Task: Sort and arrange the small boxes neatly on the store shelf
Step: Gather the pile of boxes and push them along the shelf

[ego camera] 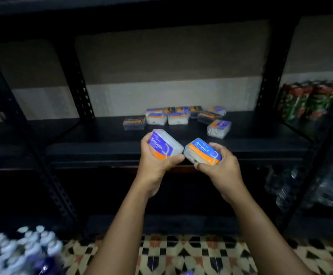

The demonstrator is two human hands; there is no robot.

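Each hand grips one small box at centre frame: the left hand point(155, 155) curls around the "Smooth" box point(164, 144), the right hand point(217, 165) around the "Round" box point(202, 151). On the dark shelf point(181, 144) just above, a loose cluster of boxes point(176, 117) lies, seemingly two kinds mixed. Mixing them further is likely if labels go unread in this dim light.

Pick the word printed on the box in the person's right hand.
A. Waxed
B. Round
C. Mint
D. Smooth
B: the box gripped by the right hand reads "Round", while the left hand holds the box marked "Smooth".
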